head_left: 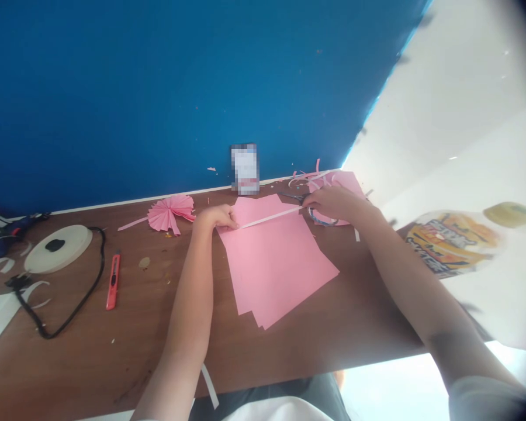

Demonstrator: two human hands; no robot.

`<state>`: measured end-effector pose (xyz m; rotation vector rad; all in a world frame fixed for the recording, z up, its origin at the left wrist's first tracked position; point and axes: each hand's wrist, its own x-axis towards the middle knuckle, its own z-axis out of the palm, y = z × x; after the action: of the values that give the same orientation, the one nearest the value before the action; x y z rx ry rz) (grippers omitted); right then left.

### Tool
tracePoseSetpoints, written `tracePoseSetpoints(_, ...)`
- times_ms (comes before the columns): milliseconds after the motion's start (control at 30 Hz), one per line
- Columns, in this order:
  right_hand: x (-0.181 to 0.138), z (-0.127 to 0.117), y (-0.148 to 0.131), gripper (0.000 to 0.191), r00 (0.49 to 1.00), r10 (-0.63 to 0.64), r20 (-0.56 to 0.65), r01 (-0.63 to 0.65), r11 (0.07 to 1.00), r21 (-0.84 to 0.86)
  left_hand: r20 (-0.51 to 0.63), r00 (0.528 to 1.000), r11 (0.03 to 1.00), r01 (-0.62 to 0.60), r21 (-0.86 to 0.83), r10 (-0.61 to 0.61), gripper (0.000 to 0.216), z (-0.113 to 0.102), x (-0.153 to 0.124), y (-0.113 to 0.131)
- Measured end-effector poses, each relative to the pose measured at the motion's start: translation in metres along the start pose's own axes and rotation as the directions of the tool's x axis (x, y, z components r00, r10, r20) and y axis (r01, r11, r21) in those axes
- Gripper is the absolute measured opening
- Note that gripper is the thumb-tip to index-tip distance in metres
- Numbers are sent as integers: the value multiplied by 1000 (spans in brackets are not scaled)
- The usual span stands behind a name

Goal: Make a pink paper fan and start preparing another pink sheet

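Observation:
A narrow white strip (pixel 269 218) stretches across the upper part of several overlapping pink paper sheets (pixel 276 269). My left hand (pixel 221 217) pinches the strip's left end, close to the sheets' left edge. At the other end, the fingers of my right hand (pixel 333 202) are closed on the strip, past the sheets' right edge. Under and beside my right hand lies a pair of scissors (pixel 325 220), its blades pointing left and partly hidden. A pleated pink paper fan (pixel 170 214) rests left of my left hand.
A phone (pixel 246 169), blurred out, leans against the blue wall (pixel 201 88). On the brown table's left lie a red utility knife (pixel 113 282), a round white device (pixel 59 248) and a black cable (pixel 70 318). Pink scraps (pixel 348 181) are at the back right. A loose white strip (pixel 210 386) overhangs the front edge.

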<state>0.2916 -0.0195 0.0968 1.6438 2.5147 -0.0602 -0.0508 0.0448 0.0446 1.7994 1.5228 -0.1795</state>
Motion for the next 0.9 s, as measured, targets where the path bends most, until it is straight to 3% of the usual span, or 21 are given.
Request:
tracePoseSetpoints(367, -2, -1, -16, 43, 982, 154, 108, -153, 988, -24, 14, 1000, 998, 27, 63, -28, 33, -2, -7, 8)
tracePoseSetpoints(633, -11, -19, -41, 38, 977, 147, 151, -141, 989, -49, 6, 999, 997, 46, 63, -47, 32, -3, -10, 11)
tracePoseSetpoints(900, -12, -20, -45, 39, 971, 166, 171, -165, 986, -20, -2, 999, 996, 50, 70, -50, 29, -1, -8, 10)
